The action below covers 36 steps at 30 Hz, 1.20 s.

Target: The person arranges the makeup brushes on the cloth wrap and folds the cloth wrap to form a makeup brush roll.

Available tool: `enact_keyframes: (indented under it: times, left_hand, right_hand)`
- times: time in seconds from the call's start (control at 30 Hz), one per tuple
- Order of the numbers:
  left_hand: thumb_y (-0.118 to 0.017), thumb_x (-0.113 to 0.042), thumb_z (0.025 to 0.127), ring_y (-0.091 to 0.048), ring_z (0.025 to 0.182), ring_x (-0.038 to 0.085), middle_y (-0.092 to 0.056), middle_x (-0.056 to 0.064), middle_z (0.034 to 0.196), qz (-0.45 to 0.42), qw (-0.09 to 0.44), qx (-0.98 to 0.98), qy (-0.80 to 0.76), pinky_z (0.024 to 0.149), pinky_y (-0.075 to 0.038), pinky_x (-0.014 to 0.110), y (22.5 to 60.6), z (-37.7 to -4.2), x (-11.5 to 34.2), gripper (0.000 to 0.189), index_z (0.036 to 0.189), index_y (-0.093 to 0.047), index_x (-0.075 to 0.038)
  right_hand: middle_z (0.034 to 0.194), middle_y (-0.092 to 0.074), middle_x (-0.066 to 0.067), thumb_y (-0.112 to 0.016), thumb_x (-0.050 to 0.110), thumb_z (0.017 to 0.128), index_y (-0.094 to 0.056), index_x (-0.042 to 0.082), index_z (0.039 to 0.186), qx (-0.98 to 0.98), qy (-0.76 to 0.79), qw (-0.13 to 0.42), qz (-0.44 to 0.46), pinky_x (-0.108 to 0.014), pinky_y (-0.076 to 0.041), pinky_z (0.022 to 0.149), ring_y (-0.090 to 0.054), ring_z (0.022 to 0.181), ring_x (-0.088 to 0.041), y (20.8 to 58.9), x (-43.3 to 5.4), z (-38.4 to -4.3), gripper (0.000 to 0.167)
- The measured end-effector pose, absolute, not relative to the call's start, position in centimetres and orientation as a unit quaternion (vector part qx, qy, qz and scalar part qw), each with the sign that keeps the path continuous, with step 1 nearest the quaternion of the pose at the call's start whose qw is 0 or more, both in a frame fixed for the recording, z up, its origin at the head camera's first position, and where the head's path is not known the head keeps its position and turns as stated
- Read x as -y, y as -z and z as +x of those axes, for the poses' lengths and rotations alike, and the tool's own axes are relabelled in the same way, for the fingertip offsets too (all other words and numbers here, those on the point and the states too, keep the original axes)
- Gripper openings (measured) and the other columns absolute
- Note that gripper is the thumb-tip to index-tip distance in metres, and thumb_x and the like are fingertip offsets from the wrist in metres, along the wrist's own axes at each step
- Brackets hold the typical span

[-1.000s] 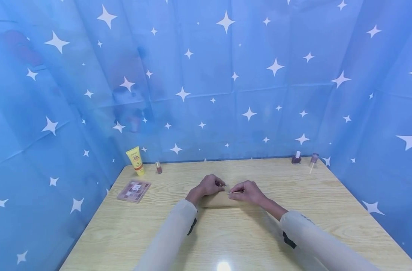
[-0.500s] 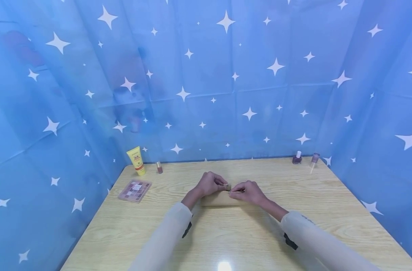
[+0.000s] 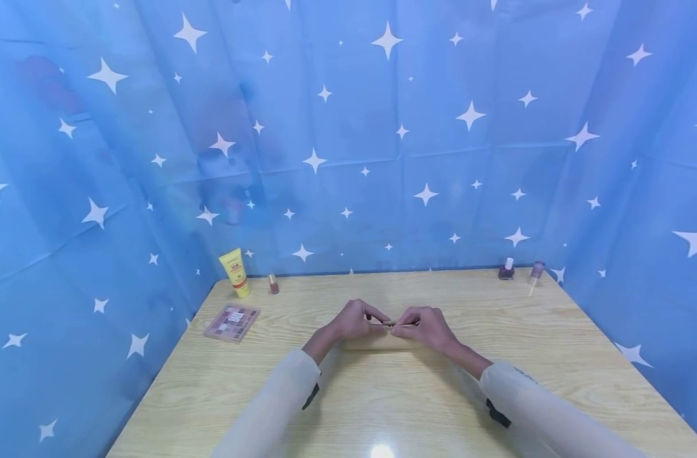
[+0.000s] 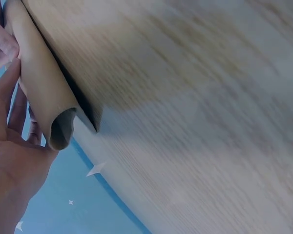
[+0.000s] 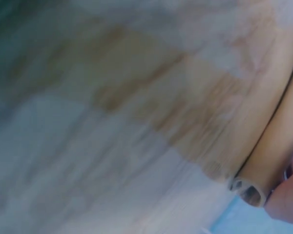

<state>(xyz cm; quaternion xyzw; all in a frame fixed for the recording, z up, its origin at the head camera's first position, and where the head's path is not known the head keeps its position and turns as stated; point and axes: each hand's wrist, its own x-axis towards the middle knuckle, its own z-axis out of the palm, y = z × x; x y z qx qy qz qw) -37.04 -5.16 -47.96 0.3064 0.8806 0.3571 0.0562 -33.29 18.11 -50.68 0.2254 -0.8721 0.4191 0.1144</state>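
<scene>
A tan roll [image 3: 377, 343] of smooth, leather-like sheet lies crosswise on the wooden table, under both hands. In the left wrist view its open end shows as a hollow curl with a flat flap beside it. My left hand [image 3: 354, 320] pinches at the roll's top edge with thumb and fingertips. From the other side my right hand [image 3: 432, 327] pinches there too, and the fingertips of both hands nearly meet over the middle. A small piece between them is mostly hidden by the fingers. In the right wrist view the tan roll [image 5: 276, 141] shows a dark seam lengthwise.
At the back left stand a yellow tube [image 3: 235, 273] and a small nail polish bottle [image 3: 274, 284], with an eyeshadow palette [image 3: 232, 323] in front. A dark nail polish bottle [image 3: 506, 271] and a purplish bottle [image 3: 536, 272] are at the back right. A blue starred curtain [image 3: 359, 127] surrounds the table.
My left fingertips have moved right, up to the right ones; the small brownish tab seen beside them half a second ago is now mostly covered. The right hand has barely moved.
</scene>
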Motion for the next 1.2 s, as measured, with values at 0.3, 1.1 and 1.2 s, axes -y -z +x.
enact_keyframes:
  times: [0.3,1.1,1.2]
  left_hand:
    - [-0.088,-0.017,0.086,-0.046,0.063,0.005,-0.079,-0.010,0.098,0.301,0.046,-0.878,-0.369,0.058,-0.039,0.019,48.3,-36.7,4.5,0.017,0.103,-0.085,-0.020]
    - [-0.085,-0.021,0.090,-0.060,0.094,0.024,-0.077,-0.006,0.096,0.337,-0.042,-0.886,-0.315,0.077,-0.042,0.023,49.2,-36.3,4.0,0.008,0.096,-0.084,-0.016]
    - [-0.083,-0.023,0.092,-0.062,0.095,0.021,-0.077,-0.006,0.100,0.342,-0.038,-0.886,-0.311,0.081,-0.047,0.024,49.2,-36.2,4.3,0.012,0.102,-0.084,-0.016]
  right_hand:
    - [0.085,-0.078,0.000,-0.083,0.023,0.090,-0.079,0.012,0.099,0.863,-0.414,0.107,0.270,-0.025,-0.058,0.070,-0.074,0.079,-0.016,50.8,-18.2,-33.5,0.015]
    - [0.088,-0.075,0.006,-0.081,0.021,0.093,-0.077,0.018,0.096,0.871,-0.373,0.118,0.296,-0.027,-0.060,0.076,-0.071,0.082,-0.010,50.8,-18.2,-33.7,0.006]
    - [0.092,-0.076,0.004,-0.079,0.022,0.094,-0.077,0.017,0.099,0.871,-0.374,0.106,0.299,-0.028,-0.060,0.079,-0.073,0.086,-0.013,50.6,-18.2,-33.7,0.007]
